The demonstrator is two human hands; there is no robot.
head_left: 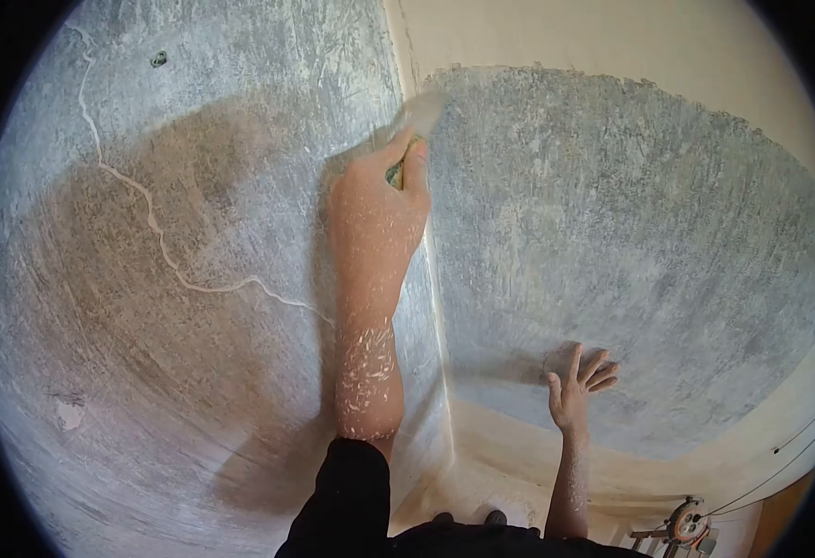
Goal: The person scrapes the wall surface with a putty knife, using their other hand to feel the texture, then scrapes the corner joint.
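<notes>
My left hand (379, 191), speckled with white flakes, is closed round the greenish handle of a scraper (426, 112). The scraper's pale blade is blurred and lies at the corner between two walls. Lower right, my right hand (575, 395) rests with fingers spread against the grey scraped patch of the right wall (630, 232). Nothing shows in it. Grey, streaky scraped surface also covers the left wall (268, 186).
A pale wavy line (152, 219) runs across the left wall, below a small hole (158, 59). Cream coating (612, 33) borders the right wall's grey patch. A wheel-like device (686, 523) stands lower right near dark wires. Shoes (495, 517) show at the bottom.
</notes>
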